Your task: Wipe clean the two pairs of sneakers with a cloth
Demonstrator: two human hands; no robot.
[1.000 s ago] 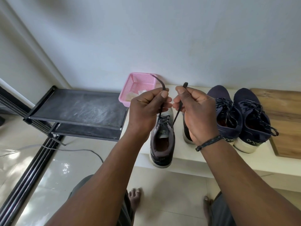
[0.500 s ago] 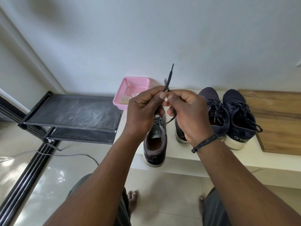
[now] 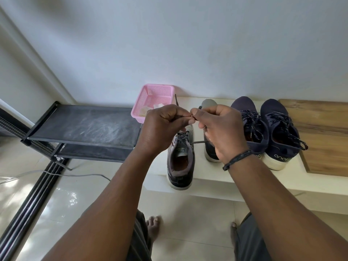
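Note:
Two pairs of sneakers stand on a white ledge [image 3: 216, 178]. The grey pair has its left shoe [image 3: 180, 162] at the ledge's front edge and its right shoe [image 3: 208, 147] partly hidden behind my right hand. A navy pair [image 3: 263, 132] stands to the right. My left hand [image 3: 163, 127] and my right hand [image 3: 220, 129] meet above the grey shoes, each pinching the dark shoelace [image 3: 200, 142] that runs up from the grey left shoe. A pale cloth [image 3: 150, 109] lies in the pink basket [image 3: 152, 98].
A black shoe rack [image 3: 84, 127] with a dusty top shelf stands left of the ledge. A wooden board [image 3: 323, 132] lies at the ledge's right end. A white cable [image 3: 56, 175] crosses the tiled floor. My bare feet [image 3: 153, 227] are below.
My hands have dropped lower and stay fingertip to fingertip on the lace. The lace ends that stood up above my fingers now lie lower, mostly hidden behind my hands.

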